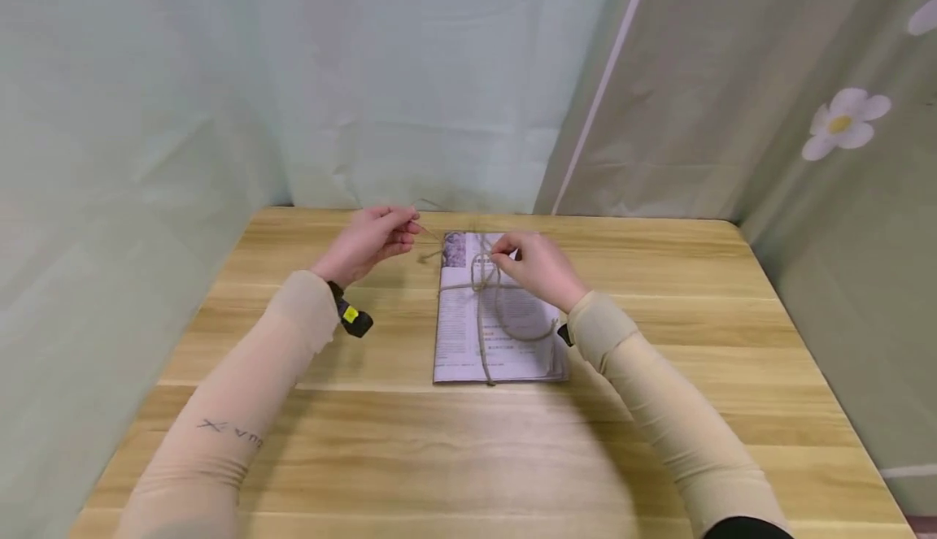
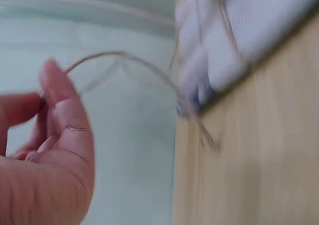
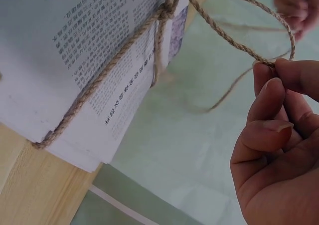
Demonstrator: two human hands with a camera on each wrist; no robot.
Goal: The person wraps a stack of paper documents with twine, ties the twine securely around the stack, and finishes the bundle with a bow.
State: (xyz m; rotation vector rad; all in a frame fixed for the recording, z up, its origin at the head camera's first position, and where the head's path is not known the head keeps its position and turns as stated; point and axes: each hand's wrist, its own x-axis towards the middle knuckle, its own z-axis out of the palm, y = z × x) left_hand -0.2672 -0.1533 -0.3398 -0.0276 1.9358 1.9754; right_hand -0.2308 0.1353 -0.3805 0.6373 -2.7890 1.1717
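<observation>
A folded newspaper bundle lies on the table, bound crosswise with brown twine. Printed text covers its top, and the twine crosses at a knot in the right wrist view. My right hand is over the bundle's upper right, pinching a loop of twine between thumb and forefinger. Left of the bundle and above the table, my left hand pinches a strand of twine between thumb and fingertip. That strand curves away with a loose frayed end. Another tail of twine curls across the bundle's lower right.
The wooden table reaches back to a pale green curtain, which has a white flower print at the right. A dark strap with a small device hangs at the left wrist.
</observation>
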